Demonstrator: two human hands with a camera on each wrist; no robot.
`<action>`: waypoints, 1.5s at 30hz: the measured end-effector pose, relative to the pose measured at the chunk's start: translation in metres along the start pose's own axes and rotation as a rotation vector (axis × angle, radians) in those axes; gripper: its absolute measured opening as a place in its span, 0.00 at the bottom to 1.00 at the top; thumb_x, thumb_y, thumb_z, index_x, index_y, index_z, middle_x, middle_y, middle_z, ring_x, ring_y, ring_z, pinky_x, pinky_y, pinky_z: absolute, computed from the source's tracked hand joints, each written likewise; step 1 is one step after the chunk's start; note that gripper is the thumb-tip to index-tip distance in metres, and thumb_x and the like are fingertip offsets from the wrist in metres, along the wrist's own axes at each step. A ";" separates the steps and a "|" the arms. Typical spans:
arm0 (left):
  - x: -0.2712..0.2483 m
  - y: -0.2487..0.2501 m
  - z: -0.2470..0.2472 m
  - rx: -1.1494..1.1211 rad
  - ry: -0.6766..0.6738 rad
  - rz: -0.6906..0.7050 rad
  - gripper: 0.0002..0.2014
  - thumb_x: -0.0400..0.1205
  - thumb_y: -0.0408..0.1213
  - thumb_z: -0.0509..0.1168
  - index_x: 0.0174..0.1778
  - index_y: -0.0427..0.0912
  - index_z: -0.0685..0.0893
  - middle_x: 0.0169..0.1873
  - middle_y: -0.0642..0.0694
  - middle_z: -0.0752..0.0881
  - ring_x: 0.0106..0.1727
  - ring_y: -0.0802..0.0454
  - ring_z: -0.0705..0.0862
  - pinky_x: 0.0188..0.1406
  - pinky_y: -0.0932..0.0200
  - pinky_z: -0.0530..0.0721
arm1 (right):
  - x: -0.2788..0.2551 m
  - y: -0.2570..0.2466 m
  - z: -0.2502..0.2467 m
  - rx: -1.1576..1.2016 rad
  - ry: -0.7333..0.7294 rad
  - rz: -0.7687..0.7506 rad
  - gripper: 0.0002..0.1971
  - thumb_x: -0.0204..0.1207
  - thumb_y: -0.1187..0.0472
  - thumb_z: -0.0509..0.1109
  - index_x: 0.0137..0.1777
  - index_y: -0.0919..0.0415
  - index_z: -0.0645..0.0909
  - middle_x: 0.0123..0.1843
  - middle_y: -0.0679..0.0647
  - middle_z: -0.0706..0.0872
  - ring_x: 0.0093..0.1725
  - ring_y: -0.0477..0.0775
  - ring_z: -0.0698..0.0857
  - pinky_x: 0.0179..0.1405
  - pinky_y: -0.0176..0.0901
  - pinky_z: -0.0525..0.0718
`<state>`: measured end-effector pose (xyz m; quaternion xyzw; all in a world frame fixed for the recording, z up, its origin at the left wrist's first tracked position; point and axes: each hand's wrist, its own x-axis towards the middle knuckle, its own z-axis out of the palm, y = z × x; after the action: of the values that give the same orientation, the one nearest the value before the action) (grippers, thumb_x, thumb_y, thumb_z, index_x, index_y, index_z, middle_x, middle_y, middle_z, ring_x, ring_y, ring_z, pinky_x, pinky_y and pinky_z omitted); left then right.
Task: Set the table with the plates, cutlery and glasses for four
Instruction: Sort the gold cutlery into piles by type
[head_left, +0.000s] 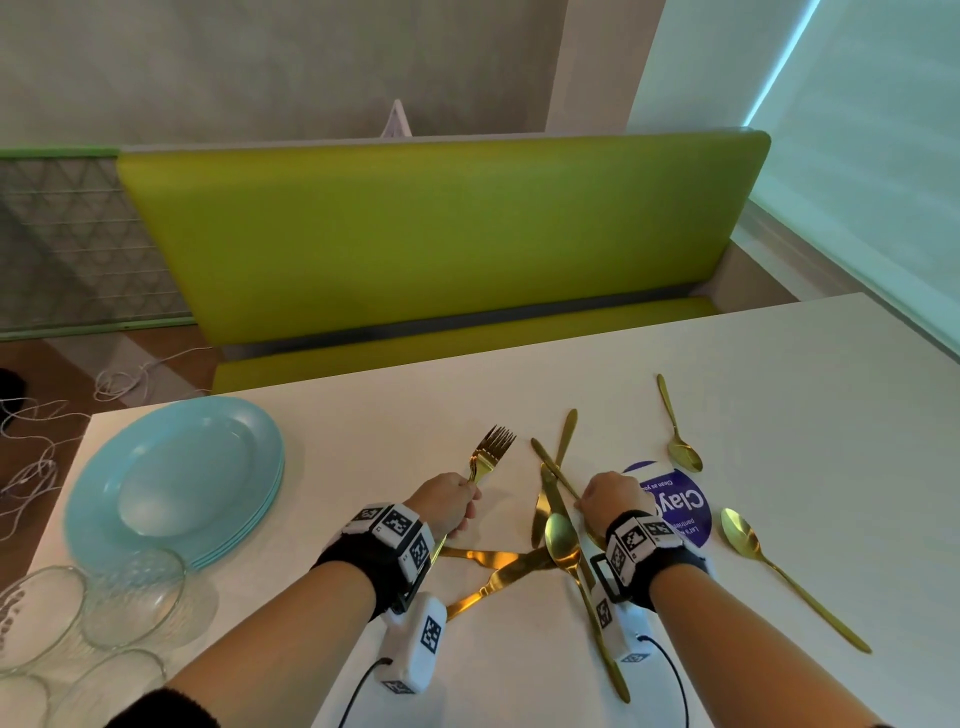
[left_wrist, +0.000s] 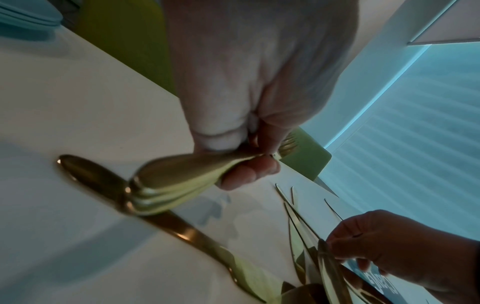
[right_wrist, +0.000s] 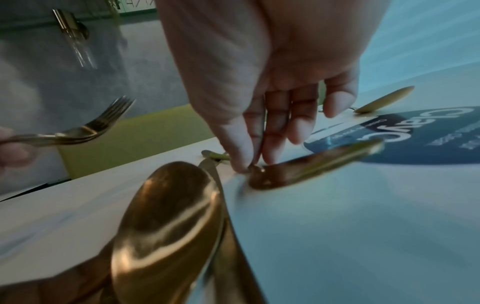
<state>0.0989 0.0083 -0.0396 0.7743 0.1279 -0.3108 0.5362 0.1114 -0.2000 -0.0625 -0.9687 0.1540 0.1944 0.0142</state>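
My left hand (head_left: 457, 499) grips the handles of a bundle of gold forks (head_left: 491, 447), tines pointing away from me; the stacked handle ends (left_wrist: 158, 185) show in the left wrist view. My right hand (head_left: 584, 501) pinches the end of a thin gold knife (head_left: 553, 465) with thumb and forefinger (right_wrist: 241, 162). The knife lies in a loose pile of gold cutlery (head_left: 519, 561) on the white table (head_left: 363, 431). A stack of teal plates (head_left: 171, 478) sits at the left, with several clear glasses (head_left: 104, 603) in front of it.
Two gold spoons (head_left: 685, 457) (head_left: 743, 530) lie apart on the right. A round purple sticker (head_left: 685, 509) is on the tabletop under my right hand. A green bench (head_left: 441, 234) runs along the table's far side. Cables lie on the floor at left.
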 end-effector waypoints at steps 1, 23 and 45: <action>0.000 0.000 -0.001 0.004 0.001 0.000 0.13 0.87 0.33 0.48 0.39 0.42 0.73 0.30 0.47 0.75 0.27 0.55 0.71 0.25 0.63 0.69 | 0.000 -0.001 0.000 0.001 0.000 0.008 0.13 0.80 0.51 0.64 0.57 0.58 0.82 0.51 0.53 0.87 0.52 0.53 0.85 0.59 0.48 0.82; -0.021 -0.003 -0.044 0.394 0.132 0.036 0.16 0.86 0.41 0.54 0.63 0.34 0.75 0.60 0.34 0.83 0.62 0.38 0.82 0.65 0.47 0.80 | -0.075 -0.033 -0.049 -0.497 0.168 -0.587 0.14 0.83 0.60 0.57 0.63 0.53 0.79 0.61 0.54 0.79 0.65 0.58 0.73 0.61 0.50 0.70; -0.103 -0.056 -0.045 0.283 -0.378 0.045 0.10 0.82 0.26 0.50 0.42 0.38 0.76 0.32 0.45 0.81 0.29 0.55 0.79 0.25 0.67 0.78 | -0.202 -0.128 -0.037 -0.685 0.116 -0.850 0.05 0.72 0.50 0.73 0.45 0.47 0.89 0.45 0.51 0.84 0.50 0.55 0.80 0.43 0.46 0.76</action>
<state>0.0052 0.0853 -0.0074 0.7723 -0.0368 -0.4532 0.4436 -0.0132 -0.0224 0.0446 -0.9039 -0.3223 0.1570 -0.2331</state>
